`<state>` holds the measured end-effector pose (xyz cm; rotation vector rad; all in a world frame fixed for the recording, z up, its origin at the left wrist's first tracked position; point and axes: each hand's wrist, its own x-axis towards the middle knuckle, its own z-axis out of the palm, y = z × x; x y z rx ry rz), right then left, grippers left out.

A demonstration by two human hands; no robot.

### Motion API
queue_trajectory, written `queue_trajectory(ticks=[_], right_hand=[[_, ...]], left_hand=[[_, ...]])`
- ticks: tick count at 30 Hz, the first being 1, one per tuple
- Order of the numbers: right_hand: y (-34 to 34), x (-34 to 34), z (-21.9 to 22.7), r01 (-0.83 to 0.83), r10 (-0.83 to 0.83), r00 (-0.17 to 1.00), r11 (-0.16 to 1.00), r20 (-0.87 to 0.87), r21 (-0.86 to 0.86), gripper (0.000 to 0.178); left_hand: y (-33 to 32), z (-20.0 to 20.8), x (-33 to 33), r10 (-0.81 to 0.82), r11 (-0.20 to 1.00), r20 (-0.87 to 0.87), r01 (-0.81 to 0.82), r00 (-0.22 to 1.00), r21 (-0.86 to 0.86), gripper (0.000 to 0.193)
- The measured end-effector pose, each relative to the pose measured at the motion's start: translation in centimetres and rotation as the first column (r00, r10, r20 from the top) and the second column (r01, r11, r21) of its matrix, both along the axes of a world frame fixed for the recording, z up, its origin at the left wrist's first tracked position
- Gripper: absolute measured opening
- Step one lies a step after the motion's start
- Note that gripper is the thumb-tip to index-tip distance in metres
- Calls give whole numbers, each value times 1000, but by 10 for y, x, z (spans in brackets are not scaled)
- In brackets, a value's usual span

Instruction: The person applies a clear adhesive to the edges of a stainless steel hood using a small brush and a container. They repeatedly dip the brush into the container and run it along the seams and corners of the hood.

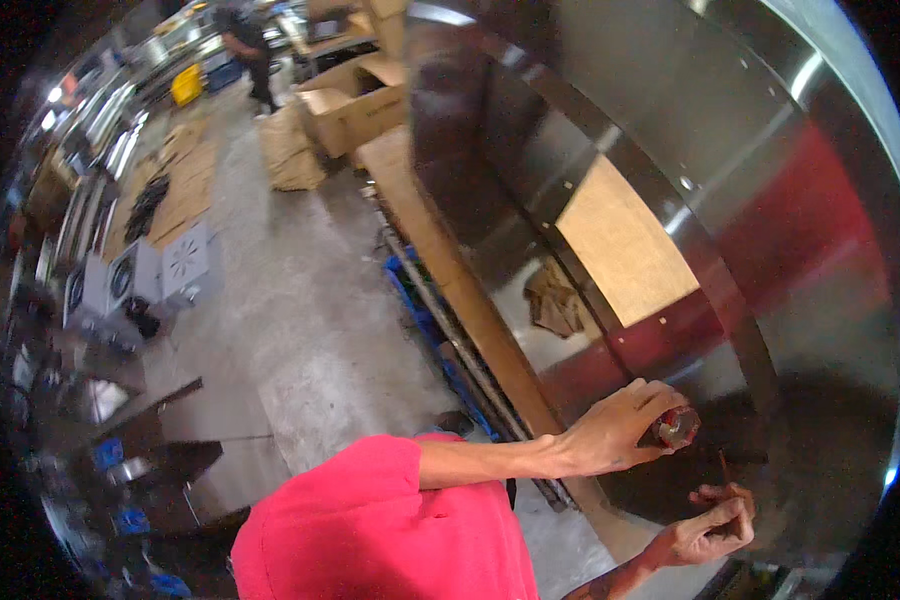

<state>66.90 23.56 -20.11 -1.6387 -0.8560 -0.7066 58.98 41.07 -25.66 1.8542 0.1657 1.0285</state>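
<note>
My left hand [620,428] is closed round a small round jar [678,428], clear-looking with red about its side, held over a dark glossy metal panel [810,400]. Lower down, nearer me, my right hand [708,532] has its fingers pinched together. A thin reddish stick [724,464] seems to rise from that pinch; what kind of tool it is cannot be made out. The panel mirrors fingers and my red shirt. It has a rectangular opening [630,245], through which a tan surface shows.
The panel lies on a brown-edged workbench [460,250], with blue crates [440,345] beneath. Cardboard boxes [355,105] stand beyond it. Across the concrete floor [310,310] are grey metal boxes [185,255] with round vents. A person [245,50] stands far off.
</note>
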Motion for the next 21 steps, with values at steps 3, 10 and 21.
queue_trajectory(ticks=[3, 10, 21], right_hand=[[5, -10, -5, -207, 206, 978, 978, -43, -26, 13], [-38, -38, -21, -421, 417, 901, 907, -117, -7, 11], [-108, -68, -42, -462, 455, 846, 886, -279, 44, 14]], left_hand=[[-10, -2, -23, 155, 988, 17, -155, 988, 7, 68], [-68, -11, -67, 293, 955, 9, -293, 956, 48, 67], [-136, -8, -89, 275, 958, -21, -272, 961, 93, 69]])
